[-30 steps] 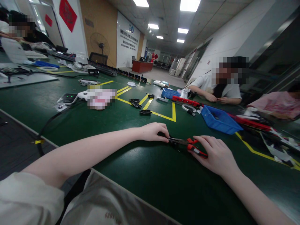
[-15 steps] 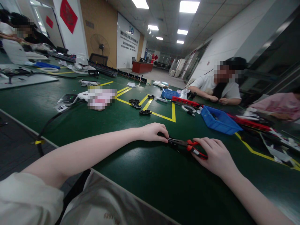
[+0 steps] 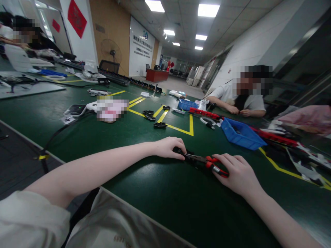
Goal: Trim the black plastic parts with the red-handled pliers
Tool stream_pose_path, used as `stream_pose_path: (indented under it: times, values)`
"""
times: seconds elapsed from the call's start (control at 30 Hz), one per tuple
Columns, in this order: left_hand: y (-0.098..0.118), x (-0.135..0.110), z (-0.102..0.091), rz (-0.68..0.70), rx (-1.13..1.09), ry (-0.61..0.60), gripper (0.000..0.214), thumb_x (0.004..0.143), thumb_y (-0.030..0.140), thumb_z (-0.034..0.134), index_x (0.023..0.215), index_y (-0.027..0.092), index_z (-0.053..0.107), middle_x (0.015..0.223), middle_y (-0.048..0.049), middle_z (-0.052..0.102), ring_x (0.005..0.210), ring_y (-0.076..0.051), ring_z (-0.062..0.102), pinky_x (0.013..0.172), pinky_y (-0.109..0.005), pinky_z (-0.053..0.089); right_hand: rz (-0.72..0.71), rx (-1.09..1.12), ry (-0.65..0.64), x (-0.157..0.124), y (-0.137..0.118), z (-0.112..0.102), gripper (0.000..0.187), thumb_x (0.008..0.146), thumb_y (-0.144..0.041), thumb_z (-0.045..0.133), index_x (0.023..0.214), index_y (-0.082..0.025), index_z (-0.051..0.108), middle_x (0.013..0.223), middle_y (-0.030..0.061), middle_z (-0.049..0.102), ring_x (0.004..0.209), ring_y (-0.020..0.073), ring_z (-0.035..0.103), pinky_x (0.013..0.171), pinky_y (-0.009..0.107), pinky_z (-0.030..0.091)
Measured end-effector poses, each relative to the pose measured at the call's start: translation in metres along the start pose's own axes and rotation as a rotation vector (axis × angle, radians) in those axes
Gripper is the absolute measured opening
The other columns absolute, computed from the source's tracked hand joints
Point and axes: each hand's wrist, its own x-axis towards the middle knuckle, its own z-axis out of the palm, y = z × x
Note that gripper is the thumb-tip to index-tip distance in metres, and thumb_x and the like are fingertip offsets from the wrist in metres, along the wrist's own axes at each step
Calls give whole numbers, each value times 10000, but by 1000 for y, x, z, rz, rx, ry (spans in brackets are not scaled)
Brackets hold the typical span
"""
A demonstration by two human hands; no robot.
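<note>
My left hand (image 3: pixel 169 147) rests on the green table (image 3: pixel 160 193), fingers curled over a small black part (image 3: pixel 179 151) that is mostly hidden. The dark jaws of red-handled pliers (image 3: pixel 207 161) meet that part at my fingertips. My right hand (image 3: pixel 239 174) grips the pliers' red handles, which lie low over the table.
A blue bin (image 3: pixel 241 134) stands just beyond my right hand, and a second blue bin (image 3: pixel 186 104) farther back. Black parts (image 3: pixel 160 124) lie inside yellow tape lines. A person in white (image 3: pixel 243 98) works across the table. A cable (image 3: pixel 55 134) runs along the left edge.
Both hands and the pliers stay almost still; my right hand has shifted slightly on the handles.
</note>
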Motion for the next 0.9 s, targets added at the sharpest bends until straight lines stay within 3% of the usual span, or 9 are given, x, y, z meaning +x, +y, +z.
stream_pose_path:
  times: [0.17, 0.47, 0.9]
  values:
    - [-2, 0, 2, 33, -29, 42, 111, 867, 215, 680, 936, 140, 725, 1170, -108, 608, 1078, -201, 607, 985, -330, 457, 39, 54, -40, 1, -1, -1, 300, 841, -346, 572, 1086, -182, 623, 950, 83, 695, 765, 214, 619, 711, 355, 437]
    - [1, 1, 1, -21, -7, 21, 104, 871, 208, 672, 943, 151, 721, 1095, -80, 646, 1018, -183, 629, 945, -308, 467, 83, 92, -101, 2, -1, -2, 298, 840, -363, 569, 1090, -209, 625, 944, 64, 709, 675, 191, 597, 627, 332, 444]
    - [1, 1, 2, 27, 1, 33, 88, 871, 138, 618, 907, 138, 698, 1193, -106, 636, 1108, -204, 607, 1011, -346, 440, 92, 143, -127, 3, -2, -2, 282, 849, -367, 565, 1074, -208, 626, 954, 72, 712, 661, 185, 604, 611, 324, 459]
